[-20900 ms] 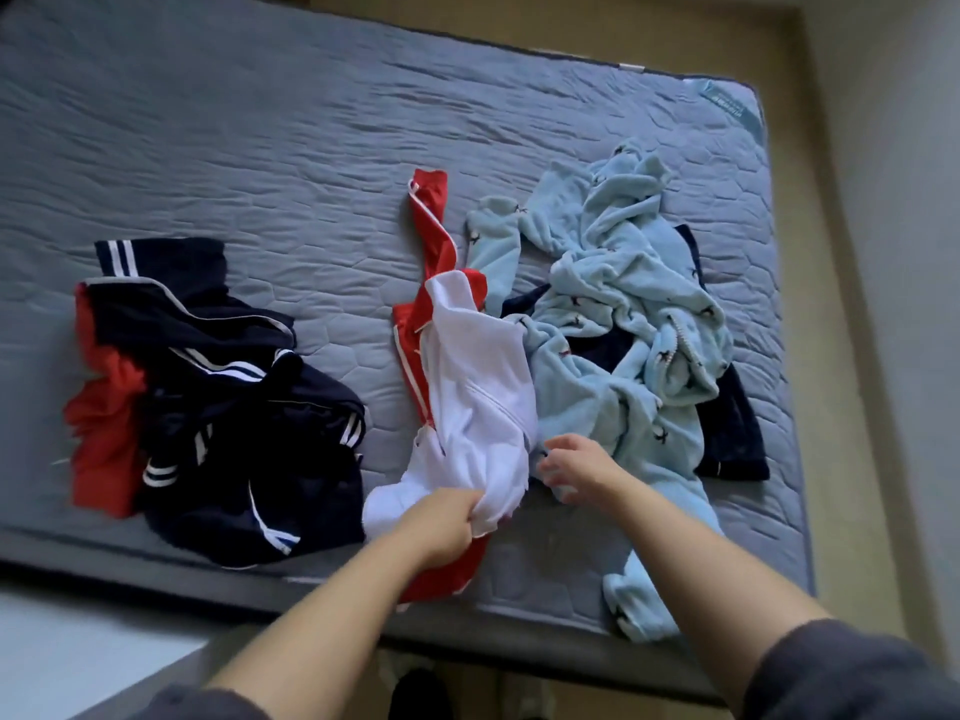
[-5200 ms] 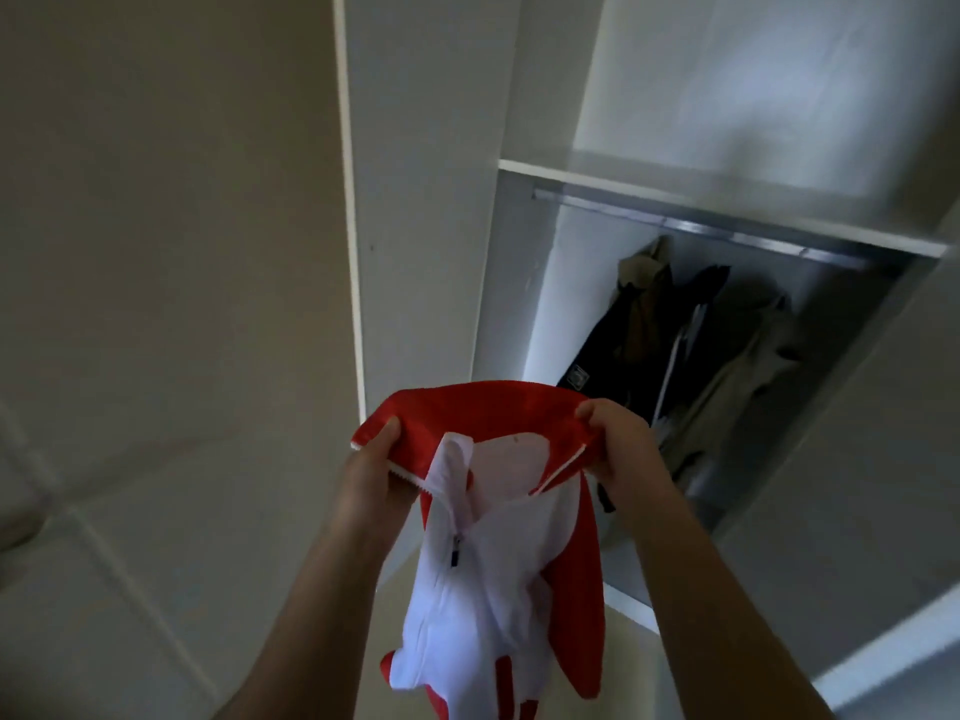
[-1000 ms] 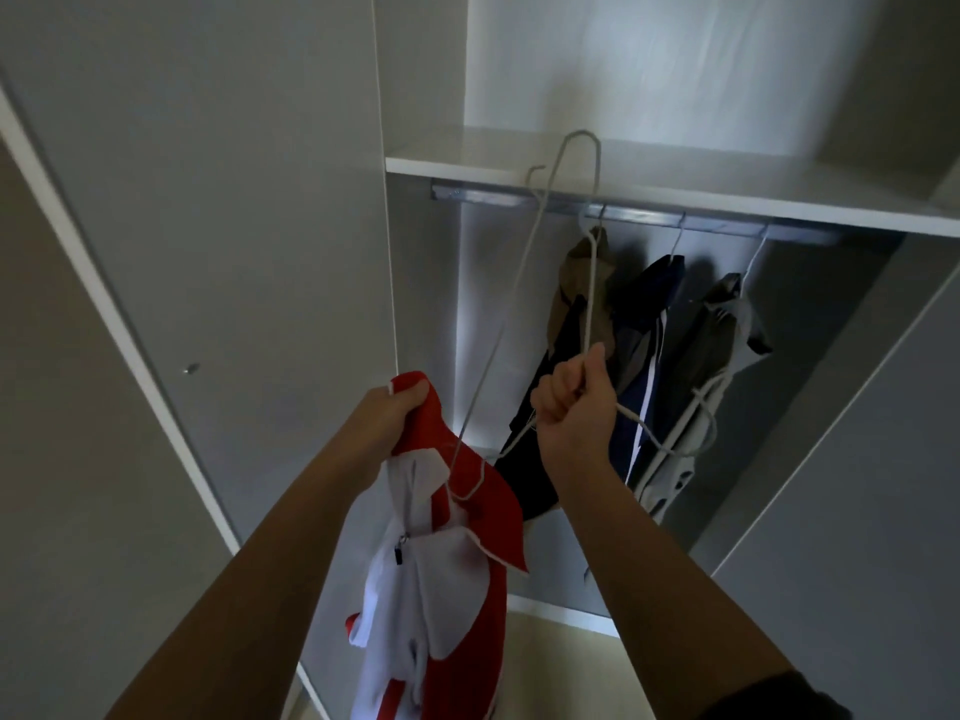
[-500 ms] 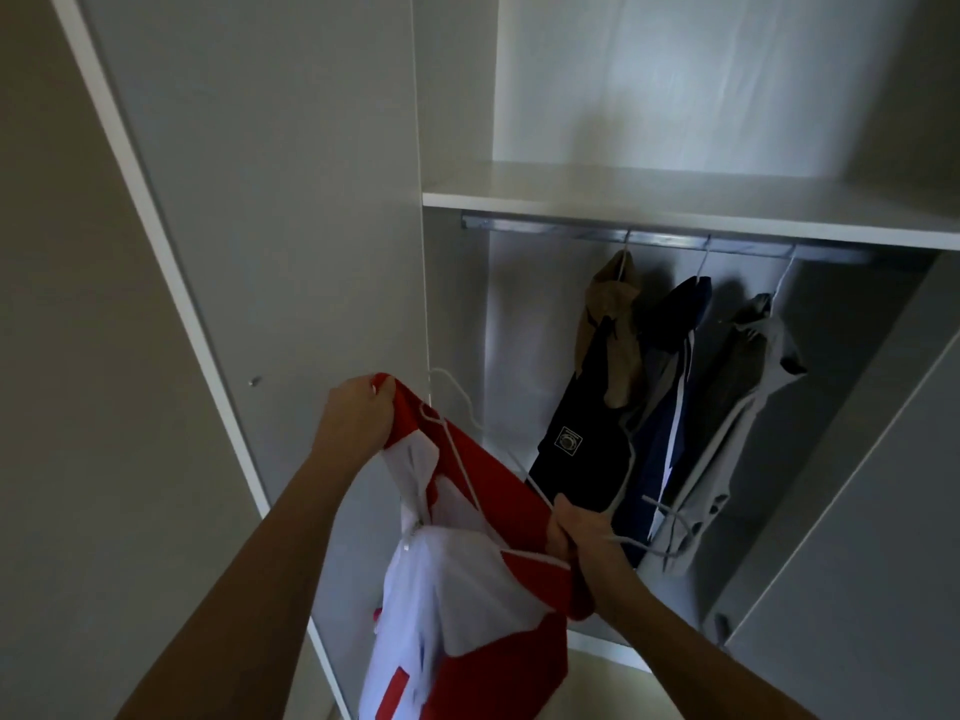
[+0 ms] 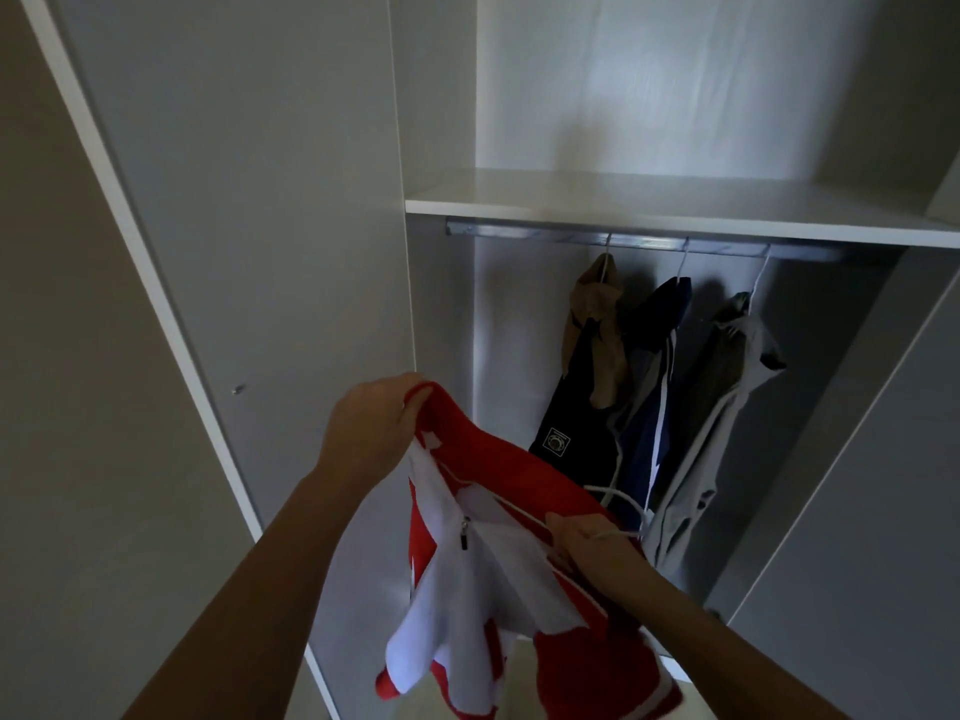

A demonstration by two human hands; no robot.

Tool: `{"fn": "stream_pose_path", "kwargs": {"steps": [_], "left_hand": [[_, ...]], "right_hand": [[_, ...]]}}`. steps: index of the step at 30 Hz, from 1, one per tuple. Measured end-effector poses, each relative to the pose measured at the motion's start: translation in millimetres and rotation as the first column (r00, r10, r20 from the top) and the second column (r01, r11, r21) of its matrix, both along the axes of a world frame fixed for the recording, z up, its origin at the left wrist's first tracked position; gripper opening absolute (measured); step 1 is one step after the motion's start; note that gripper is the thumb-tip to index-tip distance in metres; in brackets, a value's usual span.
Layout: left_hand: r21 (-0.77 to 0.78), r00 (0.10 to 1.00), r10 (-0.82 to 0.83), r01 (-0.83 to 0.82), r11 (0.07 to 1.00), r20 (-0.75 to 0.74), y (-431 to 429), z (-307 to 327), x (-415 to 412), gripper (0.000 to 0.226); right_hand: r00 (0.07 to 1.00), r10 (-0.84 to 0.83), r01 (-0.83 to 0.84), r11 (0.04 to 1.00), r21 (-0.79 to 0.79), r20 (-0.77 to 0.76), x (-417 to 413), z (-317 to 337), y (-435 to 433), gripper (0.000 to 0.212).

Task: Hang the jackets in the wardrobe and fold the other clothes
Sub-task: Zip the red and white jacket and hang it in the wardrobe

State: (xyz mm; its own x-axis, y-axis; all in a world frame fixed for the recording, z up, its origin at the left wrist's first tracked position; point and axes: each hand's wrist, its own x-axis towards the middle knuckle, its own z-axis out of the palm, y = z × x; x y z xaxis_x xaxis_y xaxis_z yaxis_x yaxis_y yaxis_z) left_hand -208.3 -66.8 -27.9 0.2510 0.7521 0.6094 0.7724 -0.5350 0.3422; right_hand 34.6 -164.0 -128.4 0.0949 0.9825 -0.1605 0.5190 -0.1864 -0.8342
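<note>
**Head view: the red jacket is getting its hanger**

Head view shows a person standing at the open wardrobe (image 5: 441,304). The left hand (image 5: 371,431) is up near the left wall of the wardrobe. Its grip pinches the red collar of the red and white jacket (image 5: 498,558). The jacket hangs down from that hand in front of the wardrobe, in the air, with its zip partly open. The right hand (image 5: 587,550) is lower, at the open front of the jacket. Its grip is closed round a thin white hanger (image 5: 615,492). One end of the hanger seems to go inside the jacket, but I cannot tell how far in it is.

How far along? Three jackets (image 5: 652,407) hang on the rail (image 5: 644,240), at its middle and right end, so that part looks done. The red jacket is not on the rail yet. It looks like the hanger has to go into both shoulders first, and then the hook goes up on the rail. The clothes to fold are not in this picture, so I cannot tell how that part is going.

Around it: a white shelf (image 5: 675,210) sits just above the rail. The left end of the rail is bare, so there is room. The shelf edge is close over the rail, so the hook may bump it. The hung jackets are near the right hand and could catch the hanger.
</note>
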Motion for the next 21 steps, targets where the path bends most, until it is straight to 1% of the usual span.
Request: {"fn": "stream_pose_path", "kwargs": {"steps": [1,4,6,7,9,11,13,15,18,21], "left_hand": [[0.002,0.999,-0.03,0.03,1.0,-0.011,-2,1,5,0.024],[-0.033,0.996,-0.079,0.078,0.996,-0.031,-4,1,17,0.024],[-0.067,0.991,-0.124,0.121,0.99,-0.055,-7,-7,21,0.023],[-0.09,0.987,-0.151,0.145,0.985,-0.062,-9,-13,23,0.023],[-0.139,0.981,-0.189,0.182,0.974,-0.039,-14,-23,28,0.025],[-0.13,0.979,-0.202,0.204,0.97,0.03,-20,-32,35,0.026],[-0.051,0.967,-0.231,0.237,0.97,0.107,-27,-39,42,0.025],[-0.006,0.952,-0.271,0.275,0.961,0.14,-35,-42,52,0.027],[-0.014,0.926,-0.335,0.342,0.94,0.173,-42,-45,66,0.03],[-0.085,0.884,-0.427,0.448,0.89,0.191,-46,-54,70,0.029]], "right_hand": [[0.999,0.016,-0.015,1.0,-0.02,0.039,-1,6,2,0.048],[0.999,-0.016,0.018,0.999,-0.051,0.035,0,33,12,0.043],[0.999,-0.043,0.042,0.999,-0.035,-0.014,6,55,20,0.032],[0.999,-0.03,0.029,0.999,-0.024,-0.029,8,65,23,0.023],[1.0,0.022,-0.022,1.0,0.014,0.007,10,81,26,0.015],[0.996,0.06,-0.065,0.996,0.06,0.068,12,88,27,0.015],[0.989,0.072,-0.081,0.994,0.068,0.132,14,92,27,0.022],[0.979,0.073,-0.085,0.995,0.056,0.188,16,90,28,0.025],[0.971,0.061,-0.08,0.994,0.073,0.231,16,86,28,0.022],[0.979,0.0,-0.037,0.983,0.179,0.203,19,85,26,0.02]]}}
